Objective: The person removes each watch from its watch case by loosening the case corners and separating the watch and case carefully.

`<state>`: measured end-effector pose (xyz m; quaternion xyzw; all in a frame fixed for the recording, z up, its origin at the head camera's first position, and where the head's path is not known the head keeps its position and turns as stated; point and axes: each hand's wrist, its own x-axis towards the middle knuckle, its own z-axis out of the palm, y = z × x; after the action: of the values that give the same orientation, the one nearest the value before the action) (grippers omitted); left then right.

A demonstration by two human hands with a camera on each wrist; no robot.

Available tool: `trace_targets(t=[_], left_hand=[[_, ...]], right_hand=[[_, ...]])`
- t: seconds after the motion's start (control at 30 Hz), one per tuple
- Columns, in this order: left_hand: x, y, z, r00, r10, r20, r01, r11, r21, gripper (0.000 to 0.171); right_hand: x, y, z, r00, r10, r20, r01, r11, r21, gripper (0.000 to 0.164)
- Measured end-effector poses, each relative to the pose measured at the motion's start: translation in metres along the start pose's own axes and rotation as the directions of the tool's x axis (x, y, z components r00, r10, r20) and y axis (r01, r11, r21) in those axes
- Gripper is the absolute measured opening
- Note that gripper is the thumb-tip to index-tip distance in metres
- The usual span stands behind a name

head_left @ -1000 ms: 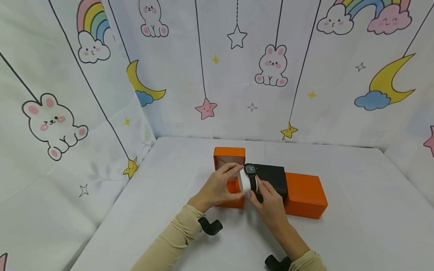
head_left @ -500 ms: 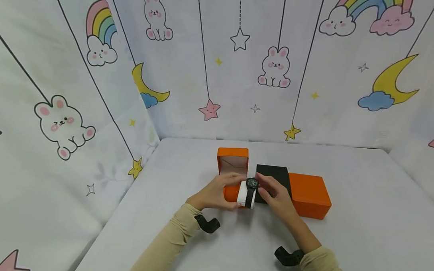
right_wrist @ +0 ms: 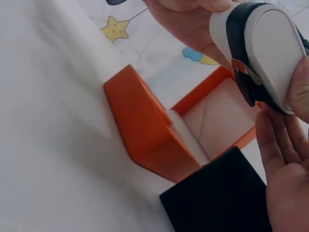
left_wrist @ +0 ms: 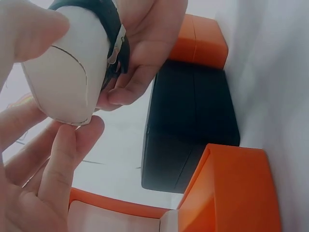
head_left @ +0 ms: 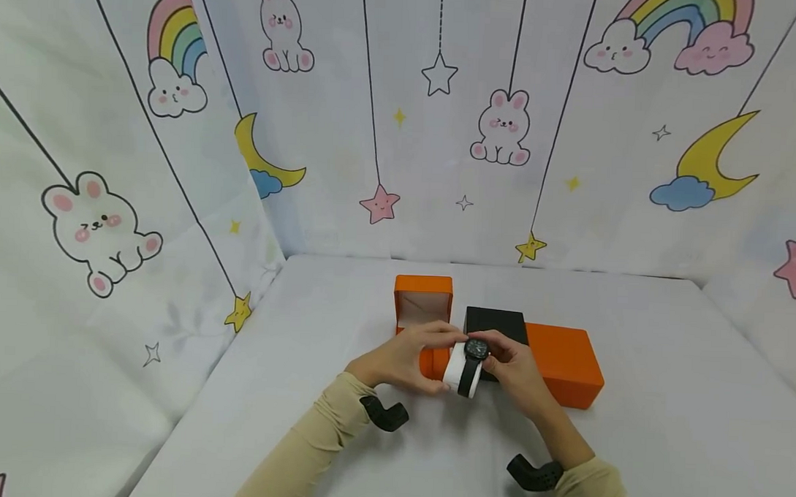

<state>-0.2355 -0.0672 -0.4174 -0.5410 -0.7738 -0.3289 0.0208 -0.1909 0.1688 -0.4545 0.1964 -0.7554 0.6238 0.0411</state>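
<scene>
A black-strapped wristwatch [head_left: 476, 350] is wrapped around a white watch pillow [head_left: 456, 366], held up in front of the boxes. My left hand [head_left: 401, 357] pinches the pillow by its left end, thumb on one side and fingertips on the other. From the other end, my right hand [head_left: 520, 371] has its thumb and fingers around the pillow's edge and the watch. In the right wrist view the strap's metal buckle [right_wrist: 246, 71] shows on the underside. Behind the left hand stands an orange watch box [head_left: 424, 284] with its lid raised and pale lining; the hand hides part of it.
A black box [head_left: 497, 323] stands right of the raised-lid box. Beside it is a shut orange box [head_left: 563, 364]. All stand on a white-covered table [head_left: 656, 404], with a patterned cloth [head_left: 434, 155] hanging behind.
Both hands have drawn the watch and pillow toward me and a little right, away from the orange box. The right fingers came off the watch midway and are back at its edge.
</scene>
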Motion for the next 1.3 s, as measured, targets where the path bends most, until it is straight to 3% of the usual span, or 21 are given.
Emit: trace_targets(t=[0.17,0.37,0.53,0.73,0.9,1.1,1.3], left_hand=[[0.003,0.002,-0.002,1.000,-0.011,0.008,0.011,1.000,-0.008,0.067],[0.001,0.003,-0.001,1.000,-0.027,0.007,0.027,1.000,-0.007,0.064],[0.001,0.003,0.000,0.999,-0.043,-0.024,0.043,0.999,-0.002,0.067],[0.001,0.000,0.003,0.992,-0.105,-0.064,0.106,0.994,0.019,0.069],[0.001,-0.001,0.006,0.991,-0.107,-0.084,0.110,0.993,0.033,0.068],[0.001,-0.003,0.007,0.990,-0.114,-0.087,0.117,0.992,0.038,0.068],[0.000,-0.008,0.007,0.988,-0.140,-0.067,0.144,0.988,0.061,0.069]], right_hand=[[0.002,-0.004,0.000,0.994,0.069,-0.090,-0.071,0.997,-0.026,0.030],[0.003,-0.005,0.002,0.970,0.149,-0.190,-0.157,0.987,-0.029,0.022],[0.002,-0.003,0.002,0.969,0.102,-0.224,-0.108,0.994,-0.015,0.024],[0.003,0.001,0.003,0.967,0.025,-0.254,-0.032,0.999,-0.026,0.028],[0.003,-0.001,0.004,0.949,0.039,-0.313,-0.068,0.994,-0.081,0.024],[-0.001,-0.029,0.011,0.922,0.044,-0.385,-0.120,0.977,-0.175,0.022],[0.000,-0.033,0.013,0.914,0.045,-0.403,-0.134,0.971,-0.195,0.022]])
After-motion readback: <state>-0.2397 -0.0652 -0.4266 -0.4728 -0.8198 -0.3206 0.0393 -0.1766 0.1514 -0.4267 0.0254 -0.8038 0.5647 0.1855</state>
